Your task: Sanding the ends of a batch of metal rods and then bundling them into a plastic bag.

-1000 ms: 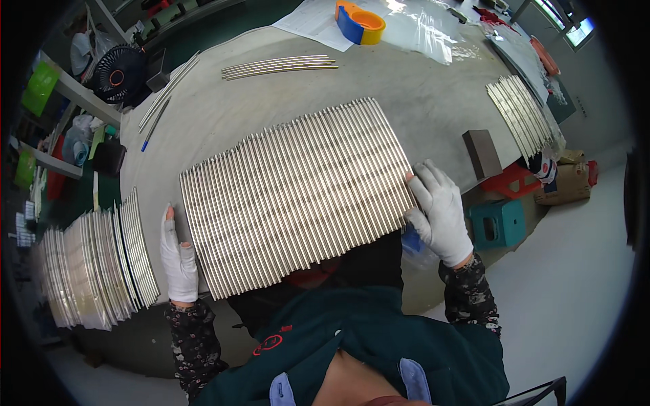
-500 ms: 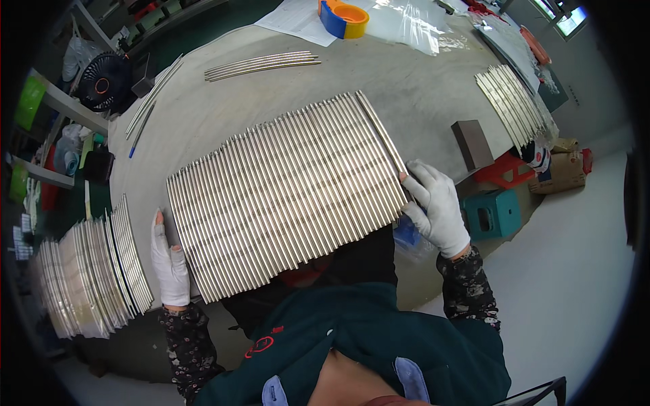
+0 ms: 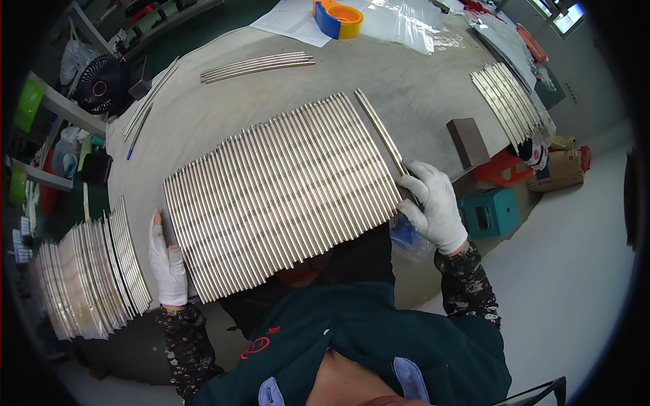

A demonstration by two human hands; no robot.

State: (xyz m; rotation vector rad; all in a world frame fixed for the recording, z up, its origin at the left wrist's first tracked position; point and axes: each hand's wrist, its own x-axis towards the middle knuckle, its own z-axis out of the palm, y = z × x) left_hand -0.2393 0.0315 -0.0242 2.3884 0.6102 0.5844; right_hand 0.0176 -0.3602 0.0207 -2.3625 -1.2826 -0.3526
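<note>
A wide row of slim, shiny metal rods lies side by side on the table, slanting up to the right. One single metal rod stands apart from the row's right edge, with a narrow gap between them. My right hand, in a white glove, grips that rod near its lower end with thumb and fingers. Along the row's left edge rests my left hand, also gloved, with bare fingertips showing. Its fingers are stretched out and the thumb is apart; it holds nothing. Whether it touches the outermost rod I cannot tell.
Bundled rods lie at the left edge, and another group at the far right. Several loose rods are at the back. A dark block, a tape dispenser, a pen and a fan stand around.
The single rod has moved away from the row's right edge, opening a gap, with my right hand on it. My left hand has hardly moved.
</note>
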